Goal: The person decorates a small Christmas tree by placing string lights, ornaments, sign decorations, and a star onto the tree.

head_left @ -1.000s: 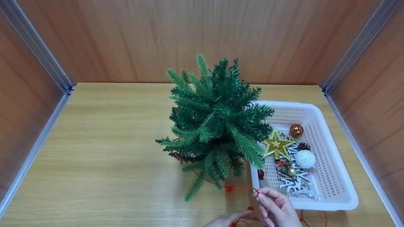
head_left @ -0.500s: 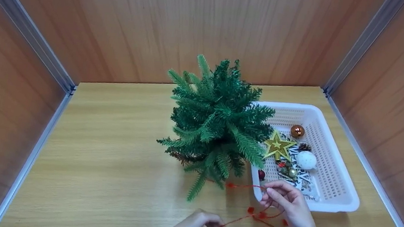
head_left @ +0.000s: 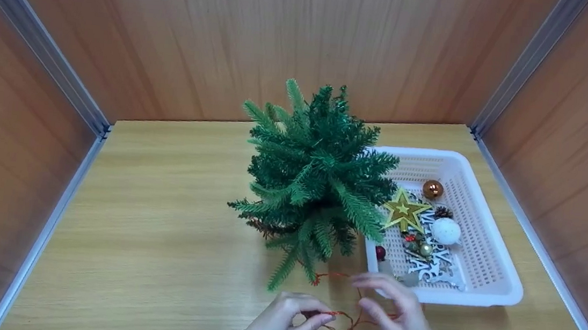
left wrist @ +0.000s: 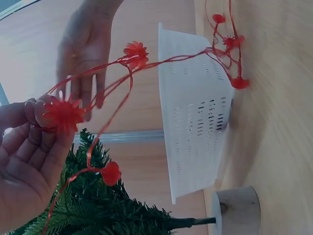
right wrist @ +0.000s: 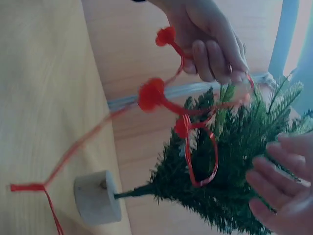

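My left hand [head_left: 287, 323] pinches a red string garland [left wrist: 113, 81] between thumb and fingertips, in front of the small artificial Christmas tree [head_left: 320, 173]. Red flower-like tufts hang along the garland, and one end runs up into the tree's lower branches. Beside it, my right hand [head_left: 401, 315] has its fingers spread and holds nothing; it overlaps the near left corner of the white basket [head_left: 497, 298] in the head view. A round pale base [right wrist: 98, 198] carries the tree's thin trunk, as the right wrist view shows.
Inside the basket lie a gold star [head_left: 404, 210], a copper ball [head_left: 432, 189], a white ball [head_left: 446, 231], a pine cone [head_left: 443, 213] and silvery letters. Wood-grain panels [head_left: 568, 175] with metal edging enclose the table [head_left: 161, 201] at the back and both sides.
My right hand has let go of the garland and opened. My left hand, earlier open, has taken hold of it, and the strands have drawn together near the left fingertips.
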Demonstrator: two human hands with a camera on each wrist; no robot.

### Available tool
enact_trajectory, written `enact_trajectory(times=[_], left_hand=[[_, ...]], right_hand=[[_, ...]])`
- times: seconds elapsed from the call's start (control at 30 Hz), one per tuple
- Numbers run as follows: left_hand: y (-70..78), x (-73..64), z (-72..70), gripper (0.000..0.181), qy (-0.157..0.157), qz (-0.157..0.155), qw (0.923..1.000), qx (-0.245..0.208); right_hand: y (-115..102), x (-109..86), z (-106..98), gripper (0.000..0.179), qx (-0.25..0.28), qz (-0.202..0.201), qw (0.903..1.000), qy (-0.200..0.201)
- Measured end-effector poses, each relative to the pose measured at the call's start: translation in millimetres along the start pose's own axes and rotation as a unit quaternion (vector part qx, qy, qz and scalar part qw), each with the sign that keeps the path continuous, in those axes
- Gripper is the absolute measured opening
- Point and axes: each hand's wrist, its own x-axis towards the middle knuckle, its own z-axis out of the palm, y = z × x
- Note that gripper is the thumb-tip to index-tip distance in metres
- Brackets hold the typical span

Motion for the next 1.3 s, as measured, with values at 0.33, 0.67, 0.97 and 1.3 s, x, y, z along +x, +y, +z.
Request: enact_trajectory(times=[0.33,0.67,0.97,1.3], left_hand=[[-31.5,-7.3,12.4,0.012,0.006,-0.027,0.9990,-0.034],[-44.6,-32.7,-7.6,0.020,-0.070,-0.183,0.9451,-0.262],[-31.2,-71.4,-67.7,0.011,-0.076,-0.109,0.9838,-0.121],[44.2,-76.2,-148.5,0.016,0.059,0.147,0.9853,0.063]], right_hand=[[18.0,-12.0,3.4,0.027,0.151,0.058,0.9809,-0.109],[-2.8,1.6,-28.7,0.032,0.068,-0.049,0.9954,-0.046],[6.9,-6.7,-66.5,0.019,0.189,-0.022,0.9712,0.143],[12.5,4.7,-66.3,0.012,0.340,-0.103,0.9177,0.177]])
